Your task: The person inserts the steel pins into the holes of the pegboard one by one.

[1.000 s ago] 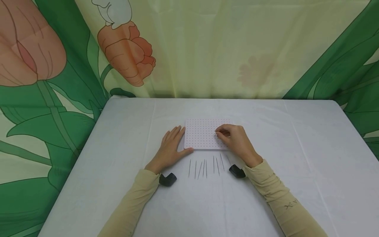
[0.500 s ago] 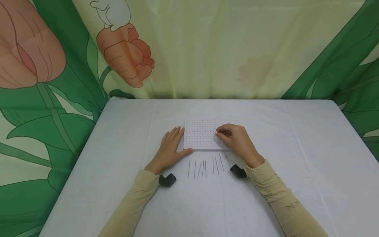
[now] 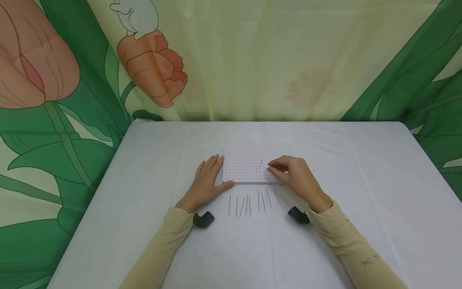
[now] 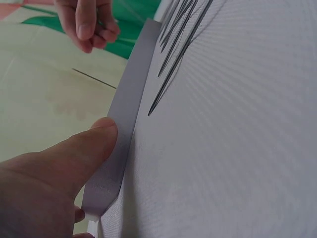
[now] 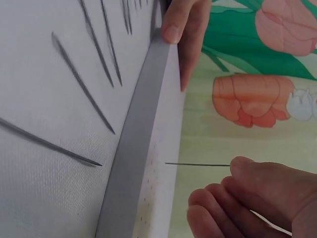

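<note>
A white board with a grid of small dots lies on the table. My left hand rests at its left side, fingers along that edge and thumb on the front edge. One thin dark needle stands upright on the board, right of the middle. My right hand is just right of this needle, fingers bent, with nothing held. In the left wrist view a gap shows between the needle and the right hand; in the right wrist view the needle overlaps the thumb tip.
Several more needles lie in a loose row on the white tablecloth in front of the board. Black wrist cameras sit at both cuffs. A patterned curtain hangs behind the table's far edge.
My right hand has let go of the needle and drawn back to the right, leaving it standing on the board. The left hand keeps its place.
</note>
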Tool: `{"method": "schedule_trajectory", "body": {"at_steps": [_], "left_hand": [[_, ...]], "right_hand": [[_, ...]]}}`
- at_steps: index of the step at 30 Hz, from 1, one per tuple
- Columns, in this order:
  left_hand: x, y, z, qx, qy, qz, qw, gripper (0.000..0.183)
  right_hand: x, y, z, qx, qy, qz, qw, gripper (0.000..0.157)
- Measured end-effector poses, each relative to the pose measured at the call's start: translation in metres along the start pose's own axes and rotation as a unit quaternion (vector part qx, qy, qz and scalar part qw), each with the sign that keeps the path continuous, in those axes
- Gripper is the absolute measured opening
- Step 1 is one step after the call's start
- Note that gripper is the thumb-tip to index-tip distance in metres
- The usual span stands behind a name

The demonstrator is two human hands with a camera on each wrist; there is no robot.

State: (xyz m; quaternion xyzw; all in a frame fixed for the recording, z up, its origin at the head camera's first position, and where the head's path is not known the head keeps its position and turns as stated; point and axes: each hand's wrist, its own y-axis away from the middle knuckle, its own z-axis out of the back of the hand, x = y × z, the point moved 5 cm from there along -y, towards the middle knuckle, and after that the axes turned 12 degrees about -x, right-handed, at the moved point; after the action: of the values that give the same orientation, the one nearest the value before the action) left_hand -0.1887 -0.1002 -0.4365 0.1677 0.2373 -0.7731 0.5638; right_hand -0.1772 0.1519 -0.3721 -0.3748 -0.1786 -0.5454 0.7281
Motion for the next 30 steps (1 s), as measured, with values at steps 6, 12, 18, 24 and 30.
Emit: {"method": "schedule_trajectory", "body": {"at_steps": [6,12,18,24,30], "left_hand": [[0.000,0.000,0.000,0.001,0.003,0.002,1.0000,0.092],[0.002,-0.001,-0.002,0.003,0.003,0.005,1.0000,0.092],[0.002,-0.001,-0.001,0.002,-0.002,0.005,1.0000,0.093],[0.001,-0.003,-0.002,0.005,-0.006,0.005,1.0000,0.093],[0.002,-0.002,-0.003,0.008,-0.010,0.006,0.9999,0.093]], "right_hand": [[0.005,0.008,0.004,0.014,-0.002,0.006,1.000,0.014],[0.008,0.017,0.005,0.029,0.007,0.018,0.999,0.013],[0.006,0.023,0.004,0.048,0.026,0.017,0.998,0.011],[-0.002,0.029,0.004,0.062,0.050,0.002,0.997,0.007],[-0.009,0.032,0.001,0.067,0.071,0.004,0.995,0.004]]}}
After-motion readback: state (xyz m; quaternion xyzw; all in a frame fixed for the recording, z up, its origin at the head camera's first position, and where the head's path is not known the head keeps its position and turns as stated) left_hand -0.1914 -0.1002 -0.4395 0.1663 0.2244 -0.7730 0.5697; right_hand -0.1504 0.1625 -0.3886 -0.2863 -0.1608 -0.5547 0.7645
